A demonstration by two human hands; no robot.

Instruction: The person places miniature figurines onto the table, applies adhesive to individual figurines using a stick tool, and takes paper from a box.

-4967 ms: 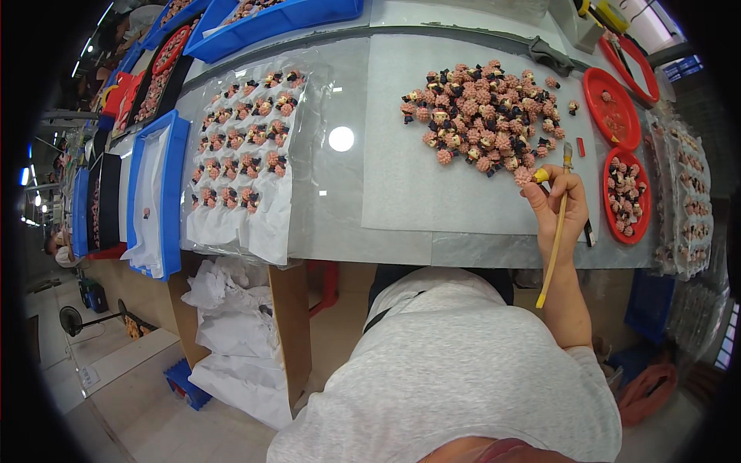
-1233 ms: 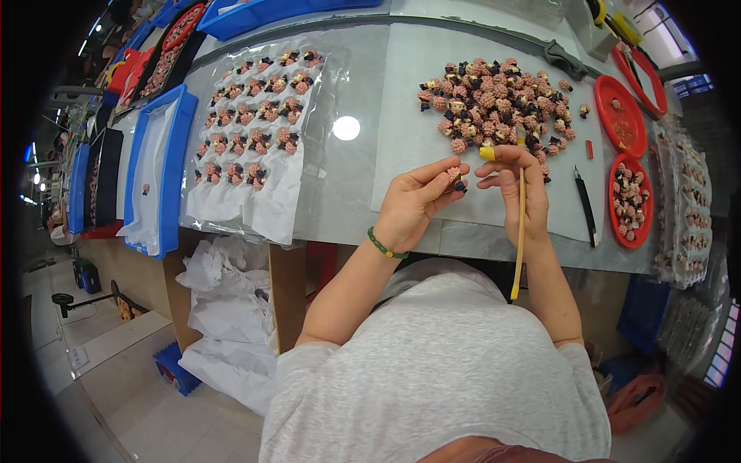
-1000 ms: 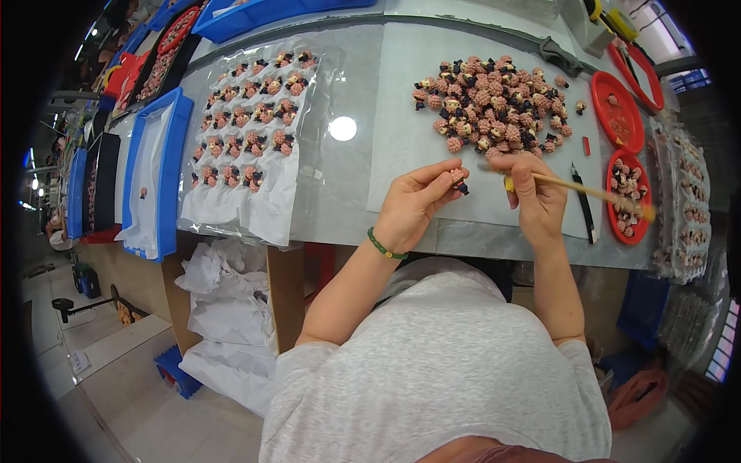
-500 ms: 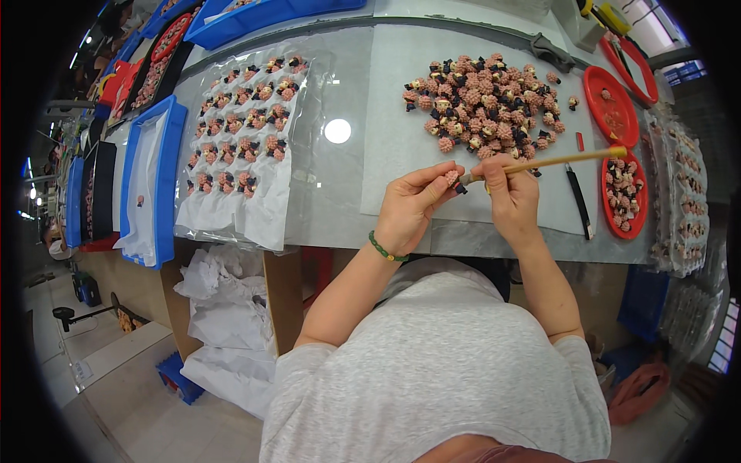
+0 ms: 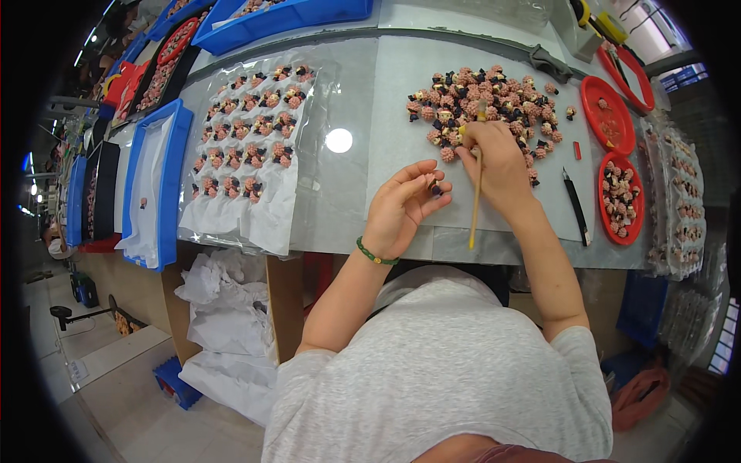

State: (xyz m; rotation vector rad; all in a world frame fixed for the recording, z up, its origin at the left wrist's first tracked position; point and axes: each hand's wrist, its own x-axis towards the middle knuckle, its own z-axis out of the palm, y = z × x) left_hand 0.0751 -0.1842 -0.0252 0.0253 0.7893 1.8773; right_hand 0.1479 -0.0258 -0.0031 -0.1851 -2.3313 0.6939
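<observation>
Between the fingertips of my left hand (image 5: 395, 208) is a small figurine (image 5: 434, 187), pink and dark, partly covered by the fingers. My right hand (image 5: 494, 158) grips a thin brush (image 5: 475, 204) with a yellowish wooden handle that points back toward me. The fingers of that hand are at the near edge of a heap of similar figurines (image 5: 494, 100) with knobbly pink tops and dark bodies; whether they touch one is hard to make out. The heap lies on a white sheet (image 5: 394, 100).
To the left, a clear tray (image 5: 239, 154) holds rows of figurines on white tissue, beside a blue bin (image 5: 171, 177). On the right are a black pen-like tool (image 5: 576, 204), a red dish (image 5: 621, 199) with figurines, another red dish (image 5: 610, 108) and a stacked plastic tray (image 5: 683, 201).
My right hand has moved away from the left one, up to the heap, and the brush has swung from sideways to pointing toward me. My left hand has shifted slightly left and lower, figurine still held.
</observation>
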